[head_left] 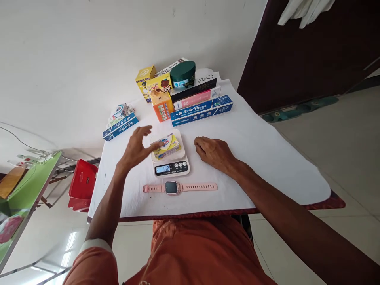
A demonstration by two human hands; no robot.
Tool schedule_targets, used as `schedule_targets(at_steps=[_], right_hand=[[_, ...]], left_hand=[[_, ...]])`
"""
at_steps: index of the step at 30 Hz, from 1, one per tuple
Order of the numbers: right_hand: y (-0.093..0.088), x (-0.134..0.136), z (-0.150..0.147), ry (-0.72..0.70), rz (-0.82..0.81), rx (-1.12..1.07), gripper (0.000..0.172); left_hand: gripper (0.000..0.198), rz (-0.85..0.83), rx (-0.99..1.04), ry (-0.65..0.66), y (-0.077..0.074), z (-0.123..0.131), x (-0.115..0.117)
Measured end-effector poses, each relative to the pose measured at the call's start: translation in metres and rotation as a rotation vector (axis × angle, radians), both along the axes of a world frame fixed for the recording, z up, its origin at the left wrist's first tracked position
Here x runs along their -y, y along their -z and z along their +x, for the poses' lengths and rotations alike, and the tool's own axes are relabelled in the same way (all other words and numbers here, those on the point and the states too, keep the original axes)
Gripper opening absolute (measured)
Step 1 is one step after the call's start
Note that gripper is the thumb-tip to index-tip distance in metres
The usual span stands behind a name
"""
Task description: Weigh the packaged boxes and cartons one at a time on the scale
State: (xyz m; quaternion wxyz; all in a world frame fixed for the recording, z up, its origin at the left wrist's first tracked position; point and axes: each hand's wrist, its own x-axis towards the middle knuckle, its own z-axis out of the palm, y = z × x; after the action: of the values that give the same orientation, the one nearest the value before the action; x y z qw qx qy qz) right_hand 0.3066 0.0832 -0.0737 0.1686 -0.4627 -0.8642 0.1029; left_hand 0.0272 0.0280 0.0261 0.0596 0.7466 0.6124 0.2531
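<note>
Pink watch (171, 187) before scale (172, 169); yellow box (170, 148) atop; long toothpaste box (202, 111) behind.

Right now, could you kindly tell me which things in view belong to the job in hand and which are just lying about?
Apparently in the job:
soap box
scale under it
left hand, thumb at the soap box

Probably just lying about:
watch
red stool

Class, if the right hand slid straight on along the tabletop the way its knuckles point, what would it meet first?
Probably the near side of the white scale; the right hand seems level with it, though depth is uncertain.
</note>
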Motion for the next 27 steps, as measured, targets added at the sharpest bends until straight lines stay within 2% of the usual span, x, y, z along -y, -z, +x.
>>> schedule_targets(at_steps=[5, 8, 12, 15, 18, 20, 22, 24, 27], right_hand=[[-0.001, 0.001, 0.000, -0.005, -0.013, 0.005, 0.032], [-0.001, 0.001, 0.000, -0.002, 0.003, -0.005, 0.031], [0.001, 0.001, 0.001, -0.011, 0.035, -0.027, 0.029], [0.005, -0.001, 0.002, -0.028, 0.053, -0.051, 0.029], [0.012, -0.003, 0.003, -0.038, 0.092, -0.082, 0.027], [0.017, -0.004, 0.004, -0.037, 0.128, -0.100, 0.025], [0.021, -0.004, 0.005, -0.040, 0.178, -0.120, 0.025], [0.023, -0.005, 0.006, -0.057, 0.242, -0.144, 0.025], [0.024, -0.005, 0.008, -0.093, 0.334, -0.178, 0.026]], left_hand=[[0.055, 0.157, 0.023, -0.091, -0.030, -0.014, 0.006], [0.056, 0.174, 0.015, -0.079, -0.034, -0.012, 0.010], [0.061, 0.110, -0.017, -0.020, -0.019, 0.000, 0.011], [0.067, -0.059, -0.143, -0.013, -0.001, 0.017, 0.012], [0.061, -0.203, -0.264, -0.053, 0.012, 0.031, 0.013], [0.053, -0.219, -0.262, -0.084, 0.017, 0.032, 0.013], [0.049, -0.184, -0.180, -0.132, 0.019, 0.022, 0.013], [0.048, -0.113, -0.049, -0.233, 0.018, -0.001, 0.012], [0.051, 0.027, 0.093, -0.499, 0.009, -0.051, 0.003]])
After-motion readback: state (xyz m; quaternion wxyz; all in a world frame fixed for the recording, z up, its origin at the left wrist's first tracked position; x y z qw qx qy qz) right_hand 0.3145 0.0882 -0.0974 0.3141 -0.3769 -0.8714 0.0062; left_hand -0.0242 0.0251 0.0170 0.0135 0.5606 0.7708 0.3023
